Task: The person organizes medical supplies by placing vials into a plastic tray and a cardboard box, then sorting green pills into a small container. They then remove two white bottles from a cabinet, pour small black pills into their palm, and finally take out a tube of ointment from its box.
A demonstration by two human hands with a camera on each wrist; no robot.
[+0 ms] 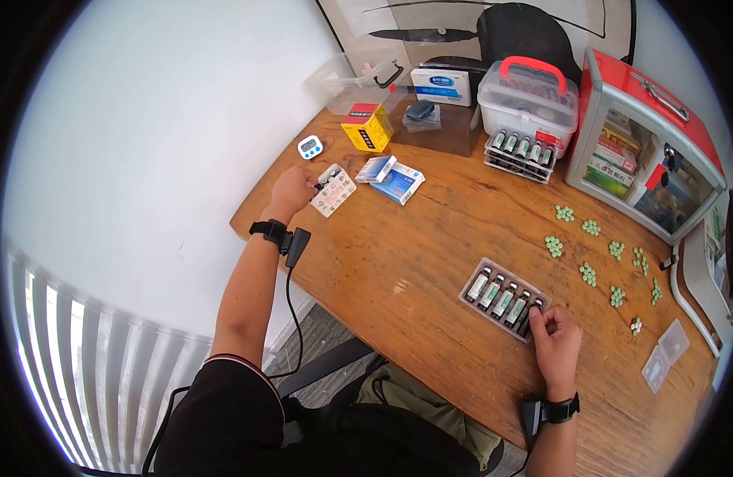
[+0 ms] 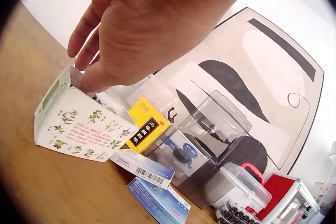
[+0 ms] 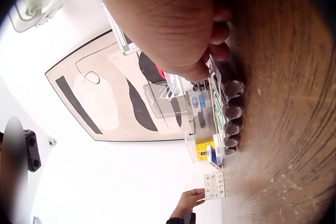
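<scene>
My left hand [image 1: 291,193] is at the open top of a small white box [image 1: 333,192] with printed plant drawings. Its thumb dips inside the opening in the left wrist view, and the box's wall hides the fingertips; I cannot tell what they hold. Dark pieces show beside them. At the near right of the table, my right hand [image 1: 555,342] grips the right end of a clear plastic tray [image 1: 468,288], thumb on top beside the last vial. The tray holds a row of dark-capped vials [image 1: 504,299] with white-and-green labels.
Blue-and-white boxes [image 1: 400,184], a yellow box [image 1: 368,129] and a timer [image 1: 310,147] stand near the left hand. Behind are a lidded bin [image 1: 533,103], another vial rack [image 1: 519,156] and a red-topped cabinet [image 1: 652,135]. Green tablet piles [image 1: 591,228] and a small clear case [image 1: 666,356] lie right.
</scene>
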